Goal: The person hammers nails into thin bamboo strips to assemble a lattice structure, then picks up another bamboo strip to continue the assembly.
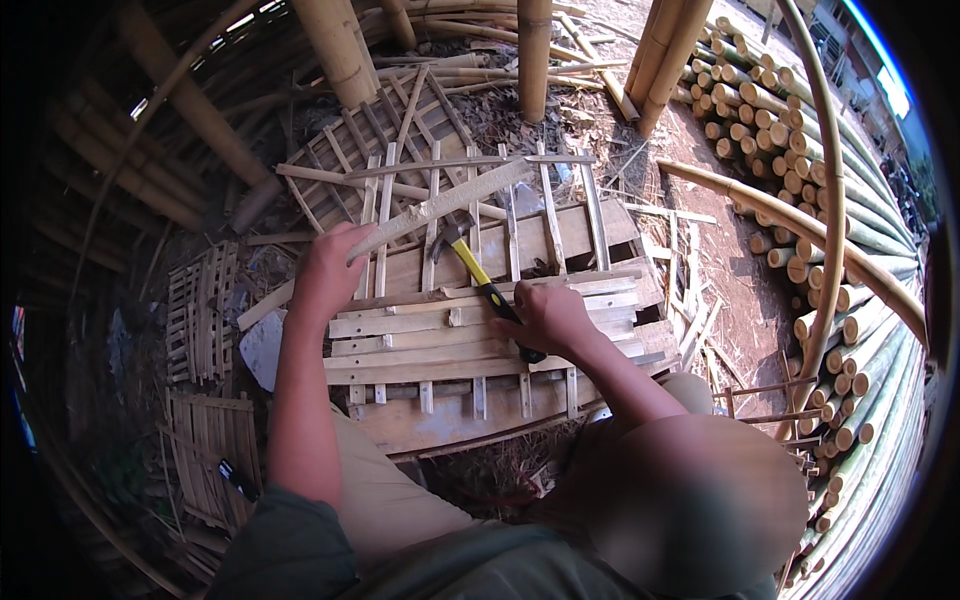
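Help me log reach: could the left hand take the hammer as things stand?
Probably not without letting go: the left hand grips a pale strip, though the hammer in the right hand looks close.

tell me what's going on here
A person holds a pale flat strip in the left hand and a yellow-and-black hammer in the right hand. Both are above a slatted frame lying on boards. Slats sit close together on its near side, with wide gaps on the far side. Bamboo poles are stacked to the right.
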Motion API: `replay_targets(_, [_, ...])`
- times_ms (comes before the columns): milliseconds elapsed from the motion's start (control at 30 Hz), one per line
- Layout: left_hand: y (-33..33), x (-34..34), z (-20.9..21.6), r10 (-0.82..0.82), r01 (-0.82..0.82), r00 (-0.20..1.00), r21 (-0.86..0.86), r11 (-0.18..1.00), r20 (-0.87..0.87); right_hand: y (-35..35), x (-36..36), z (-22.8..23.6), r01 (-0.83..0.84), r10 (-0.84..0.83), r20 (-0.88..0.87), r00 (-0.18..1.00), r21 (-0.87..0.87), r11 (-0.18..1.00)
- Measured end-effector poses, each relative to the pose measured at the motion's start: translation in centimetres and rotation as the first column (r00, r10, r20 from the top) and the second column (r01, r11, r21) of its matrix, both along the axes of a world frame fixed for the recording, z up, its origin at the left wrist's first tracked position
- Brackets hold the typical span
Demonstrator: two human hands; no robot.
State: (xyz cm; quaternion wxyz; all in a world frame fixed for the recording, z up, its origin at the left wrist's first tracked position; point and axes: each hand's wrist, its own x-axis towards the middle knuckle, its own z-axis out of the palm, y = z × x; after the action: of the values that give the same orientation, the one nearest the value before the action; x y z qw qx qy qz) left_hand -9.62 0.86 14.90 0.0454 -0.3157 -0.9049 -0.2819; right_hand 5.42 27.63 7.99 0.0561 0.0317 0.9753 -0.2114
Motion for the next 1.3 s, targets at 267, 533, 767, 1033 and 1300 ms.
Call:
replay_targets(267, [-0.4,-0.3,-0.4,0.028,-0.028,0.999,-0.031,0.999,-0.021,0.8,0.0,-1.5,0.187,-0.189,0.017,0.982,-0.258,0.948])
replay_targets(533, [-1.0,-1.0,-0.7,0.187,-0.187,0.981,-0.013,0.982,-0.055,4.5,0.1,2.6,0.419,-0.362,0.218,0.906,-0.577,0.701])
replay_targets(767, [-0.2,-1.3,-2.3,0.098,-0.096,0.994,0.029,0.995,-0.041,7.0,0.0,3.1,0.508,-0.467,0.329,0.82,-0.794,0.333])
replay_targets(1033, [3.3,1.4,-2.8,-0.121,0.12,0.992,0.012,0.993,0.021,8.4,-0.7,2.1,0.408,-0.638,0.189,0.746,-0.888,0.214])
replay_targets(1300, [4.7,2.2,-3.3,-0.187,0.187,0.982,0.001,0.982,0.032,10.4,-0.7,1.3,0.495,-0.649,0.222,0.728,-0.825,0.273])
